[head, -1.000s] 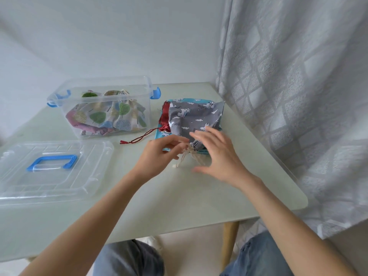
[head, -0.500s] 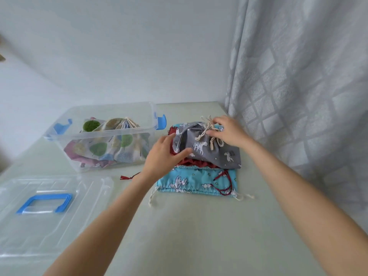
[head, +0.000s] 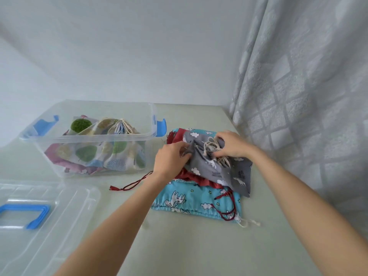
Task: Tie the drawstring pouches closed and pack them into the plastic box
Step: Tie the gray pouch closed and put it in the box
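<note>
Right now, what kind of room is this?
Probably a room in someone's home: a pale table pushed into a corner by a plain wall, with a grey checked curtain hanging alongside.

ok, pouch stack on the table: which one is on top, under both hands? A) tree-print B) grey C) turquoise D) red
B: the grey pouch lies over the red pouch and turquoise pouch, with the left hand and right hand gripping it.
</note>
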Available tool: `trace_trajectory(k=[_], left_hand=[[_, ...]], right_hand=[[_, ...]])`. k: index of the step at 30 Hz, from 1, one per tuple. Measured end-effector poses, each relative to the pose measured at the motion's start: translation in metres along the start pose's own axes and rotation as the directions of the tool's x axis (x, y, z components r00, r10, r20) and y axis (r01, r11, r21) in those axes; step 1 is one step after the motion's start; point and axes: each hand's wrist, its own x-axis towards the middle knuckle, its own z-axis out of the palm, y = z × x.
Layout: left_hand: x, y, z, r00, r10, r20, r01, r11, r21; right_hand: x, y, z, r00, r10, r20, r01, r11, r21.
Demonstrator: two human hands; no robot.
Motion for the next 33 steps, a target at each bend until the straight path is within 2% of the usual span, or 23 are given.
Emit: trace_trajectory(k=[2,5,8,10,13,16,19,22,25,27,29,31,33], left_hand=[[-0.006,0.010,-0.008,0.997,0.055,-0.052,-0.062,0.988,-0.142],[-0.018,0.024,-0.031,0.988,0.115,-0.102,-0.141,0.943,-0.302],[-0.025,0.031,-0.059,0.983,0.143,-0.119,-0.177,0.911,-0.373],[-0.024,0.031,-0.073,0.991,0.106,-0.087,-0.132,0.910,-0.393],[-0.014,0.027,-0.070,1.000,-0.014,0.008,0.016,0.928,-0.372],[-0.013,0.027,-0.055,0.999,-0.053,0.013,0.054,0.933,-0.356],[-0.013,0.029,-0.041,0.999,-0.039,-0.003,0.035,0.936,-0.351],[-0.009,0.033,-0.035,1.000,-0.004,0.010,0.007,0.931,-0.365],[-0.008,0.034,-0.038,0.999,0.048,-0.013,-0.049,0.940,-0.338],[-0.010,0.030,-0.046,0.996,0.092,0.008,-0.086,0.957,-0.278],[-0.015,0.024,-0.056,0.990,0.101,0.094,-0.080,0.976,-0.204],[-0.022,0.020,-0.069,0.981,0.105,0.164,-0.079,0.984,-0.162],[-0.029,0.018,-0.087,0.980,0.150,0.133,-0.125,0.976,-0.175]], right_hand=[[-0.020,-0.004,-0.013,0.999,-0.012,-0.043,0.013,0.999,0.041],[-0.052,-0.017,-0.043,0.983,-0.022,-0.182,0.039,0.996,0.086],[-0.072,-0.036,-0.070,0.953,-0.056,-0.299,0.083,0.994,0.076],[-0.076,-0.048,-0.076,0.952,-0.082,-0.296,0.101,0.994,0.048],[-0.067,-0.049,-0.061,0.973,-0.071,-0.218,0.062,0.997,-0.047],[-0.061,-0.041,-0.039,0.973,-0.075,-0.216,0.072,0.997,-0.022],[-0.052,-0.031,-0.021,0.972,-0.070,-0.225,0.072,0.997,0.000],[-0.043,-0.018,-0.008,0.968,-0.088,-0.236,0.069,0.994,-0.090],[-0.043,-0.014,-0.010,0.935,-0.128,-0.332,0.073,0.983,-0.171],[-0.052,-0.021,-0.021,0.915,-0.131,-0.382,0.079,0.986,-0.150],[-0.065,-0.034,-0.038,0.927,-0.129,-0.351,0.099,0.990,-0.104],[-0.075,-0.053,-0.056,0.960,-0.144,-0.239,0.114,0.985,-0.133],[-0.077,-0.073,-0.071,0.962,-0.184,-0.201,0.149,0.973,-0.178]])
